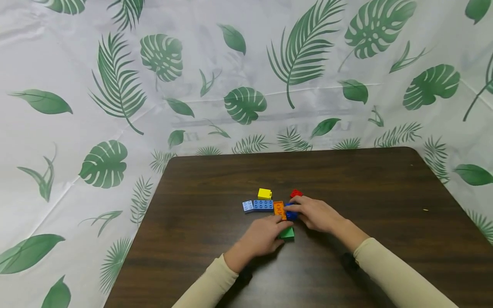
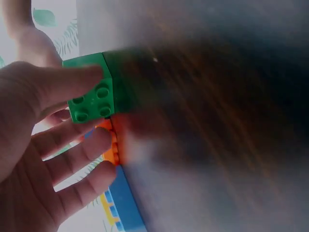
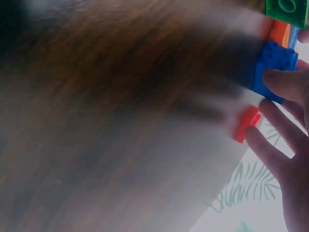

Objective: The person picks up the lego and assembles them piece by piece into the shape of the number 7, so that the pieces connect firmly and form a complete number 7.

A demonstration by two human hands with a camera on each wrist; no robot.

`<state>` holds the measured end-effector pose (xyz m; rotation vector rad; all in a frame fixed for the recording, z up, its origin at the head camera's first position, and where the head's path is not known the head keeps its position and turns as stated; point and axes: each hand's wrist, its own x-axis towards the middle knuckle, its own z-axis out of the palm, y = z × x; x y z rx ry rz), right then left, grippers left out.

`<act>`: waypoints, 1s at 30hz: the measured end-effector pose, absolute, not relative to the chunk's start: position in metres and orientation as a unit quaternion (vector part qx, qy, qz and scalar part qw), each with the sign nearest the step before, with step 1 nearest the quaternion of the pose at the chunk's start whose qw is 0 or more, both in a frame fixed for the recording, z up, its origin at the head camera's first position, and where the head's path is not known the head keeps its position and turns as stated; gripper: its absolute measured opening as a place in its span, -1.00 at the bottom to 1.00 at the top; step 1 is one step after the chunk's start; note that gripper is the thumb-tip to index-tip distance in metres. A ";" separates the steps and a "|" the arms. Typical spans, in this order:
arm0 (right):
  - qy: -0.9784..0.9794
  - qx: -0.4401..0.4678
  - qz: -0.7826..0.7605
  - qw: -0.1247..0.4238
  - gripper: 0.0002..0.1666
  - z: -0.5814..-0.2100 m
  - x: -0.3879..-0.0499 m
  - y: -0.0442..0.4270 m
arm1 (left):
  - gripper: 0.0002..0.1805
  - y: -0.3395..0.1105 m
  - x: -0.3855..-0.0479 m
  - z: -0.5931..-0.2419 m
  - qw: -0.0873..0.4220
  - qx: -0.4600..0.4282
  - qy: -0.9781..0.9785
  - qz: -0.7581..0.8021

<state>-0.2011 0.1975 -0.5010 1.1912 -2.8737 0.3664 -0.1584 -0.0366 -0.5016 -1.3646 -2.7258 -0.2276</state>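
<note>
My left hand (image 1: 263,236) pinches a green toy brick (image 1: 287,233) between thumb and index finger. In the left wrist view the studs of that green brick (image 2: 91,104) face the camera. My right hand (image 1: 313,212) has its thumb and a finger on a dark blue brick (image 1: 291,213), also plain in the right wrist view as a blue brick (image 3: 273,67). Between the hands lies an orange brick (image 1: 279,209), its row continuing left with a long blue brick (image 1: 263,205) and a light blue brick (image 1: 248,206). Fingers partly cover the dark blue and green bricks.
A yellow brick (image 1: 264,193) lies behind the long blue one. Past my right fingertips is a red brick (image 1: 295,193). All rest on a dark wooden table (image 1: 200,188), with a leaf-patterned sheet (image 1: 208,51) hanging behind it.
</note>
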 end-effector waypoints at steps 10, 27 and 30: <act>-0.928 0.349 0.128 -0.015 -0.47 -0.498 -0.201 0.196 | -0.46 -0.055 -0.164 -0.501 -0.025 -0.367 -0.920 -0.133; -0.934 0.322 0.147 -0.039 -0.50 -0.497 -0.197 0.196 | -0.47 -0.050 -0.169 -0.495 -0.054 -0.333 -0.927 -0.166; -0.936 0.317 0.145 -0.040 -0.50 -0.497 -0.197 0.196 | -0.45 -0.050 -0.170 -0.501 -0.069 -0.325 -0.923 -0.195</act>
